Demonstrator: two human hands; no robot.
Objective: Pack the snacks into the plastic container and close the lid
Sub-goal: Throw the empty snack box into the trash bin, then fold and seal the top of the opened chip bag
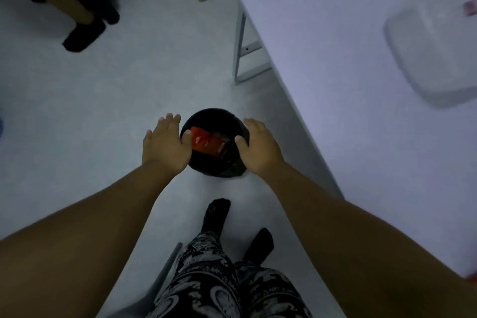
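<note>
Looking straight down from the head view, both arms are reaching toward a black bin [215, 143] sitting on the pale floor [77, 111], just beside the edge of the white desk [335, 59]. A black bag seems to be lining the bin, though it's pretty dim so hard to be sure. A red snack packet [206, 143] is lying inside it, tilted, closer to the left side.

The left hand [166, 144] is hovering at the bin's left rim with its fingers [170, 119] stretched out and relaxed, gripping nothing; its thumb is sitting right next to the red packet's corner, but I can't tell if it's actually touching. The right hand [258, 148] is sitting at the right rim, fingers loosely spread over the edge, thumb pointing in toward the packet but apart from it. Whether that hand is resting on the rim or just above it, can't tell.

Up on the desk, well apart from both hands, the plastic container [428, 51] is sitting with its whitish lid on, looking blurry. A small reddish thing [469, 8] is poking in at the far right edge of the desk.

Patterned trousers [219, 279] and dark socks [215, 217] are showing at the bottom, and another person's dark shoes [84, 35] are standing at the top left.
</note>
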